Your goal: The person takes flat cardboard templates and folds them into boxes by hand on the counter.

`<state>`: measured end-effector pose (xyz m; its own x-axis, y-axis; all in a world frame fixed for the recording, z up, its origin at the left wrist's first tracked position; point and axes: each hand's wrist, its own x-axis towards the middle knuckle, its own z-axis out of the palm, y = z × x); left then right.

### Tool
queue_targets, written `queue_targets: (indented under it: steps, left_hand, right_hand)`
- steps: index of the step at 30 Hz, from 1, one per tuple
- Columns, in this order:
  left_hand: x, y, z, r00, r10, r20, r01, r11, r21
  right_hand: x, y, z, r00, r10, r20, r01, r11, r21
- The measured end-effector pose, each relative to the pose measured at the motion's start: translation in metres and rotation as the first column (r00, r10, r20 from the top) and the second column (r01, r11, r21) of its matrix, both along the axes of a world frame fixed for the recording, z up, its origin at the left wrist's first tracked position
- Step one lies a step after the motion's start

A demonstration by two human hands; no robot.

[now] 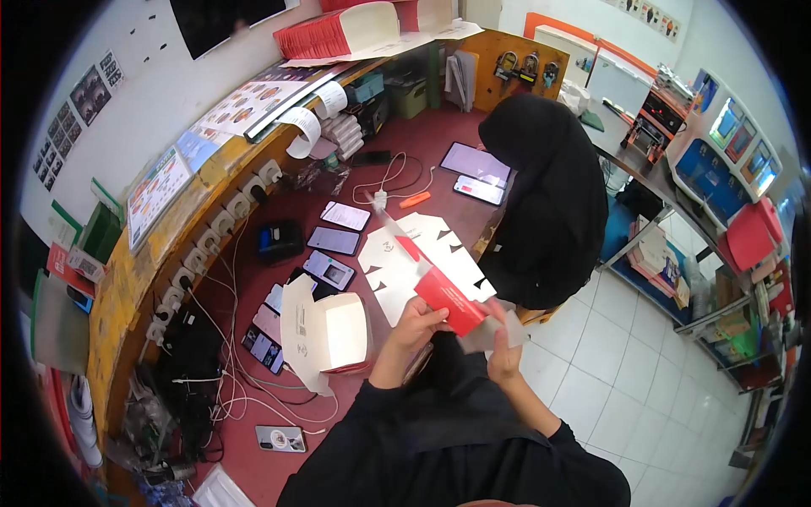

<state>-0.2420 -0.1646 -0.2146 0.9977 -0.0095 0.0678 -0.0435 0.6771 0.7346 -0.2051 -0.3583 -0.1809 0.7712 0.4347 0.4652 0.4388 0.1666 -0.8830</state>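
Note:
My left hand [416, 324] grips a red and white cardboard box blank [452, 302] by its near edge, thumb on top. At the other end of the blank, my right hand [505, 355] has its fingers closed on a pale flap, which is blurred. The held blank is tilted, with a long strip reaching away from me. Beneath it a flat white box blank [397, 272] with dark notches lies on the table. To the left of my left hand stands a folded white box [345, 331] with its lid open.
Several phones [334, 240] and tangled white cables [232, 372] cover the red table [372, 182]. A person in black [545, 203] sits at the right beside a tablet [476, 163]. Stacked red boxes [338, 34] stand on the upper ledge. White floor tiles [591, 372] lie to the right.

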Motion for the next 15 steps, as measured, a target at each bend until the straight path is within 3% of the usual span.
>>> queue_targets:
  steps: [1, 4, 5, 8, 10, 15]
  left_hand:
    - [0.001, -0.004, 0.0, 1.0, -0.013, 0.008, 0.013, 0.999, -0.037]
    - [0.002, -0.034, -0.005, 0.999, -0.008, 0.045, 0.013, 0.994, -0.112]
    - [-0.002, -0.043, -0.007, 0.998, 0.017, 0.065, -0.01, 0.995, -0.102]
    - [-0.003, -0.052, 0.009, 0.983, 0.113, 0.146, -0.112, 0.994, -0.009]
    - [-0.006, -0.057, 0.019, 0.966, 0.213, 0.148, -0.215, 0.977, -0.001]
    - [-0.015, -0.055, 0.016, 0.988, 0.121, 0.097, -0.132, 0.985, 0.114]
  right_hand:
    - [-0.006, 0.003, 0.011, 0.996, -0.062, -0.06, 0.066, 0.995, 0.081]
    - [-0.001, 0.001, -0.004, 0.85, -0.334, 0.408, 0.33, 0.94, 0.082]
    - [-0.002, 0.002, -0.007, 0.8, -0.369, 0.473, 0.302, 0.929, 0.214]
    - [0.0, -0.008, 0.017, 0.685, -0.188, 0.704, 0.27, 0.963, -0.006]
    - [0.0, -0.012, 0.029, 0.705, -0.151, 0.693, 0.263, 0.963, -0.057]
    - [-0.001, -0.012, 0.012, 0.685, -0.227, 0.692, 0.351, 0.935, -0.041]
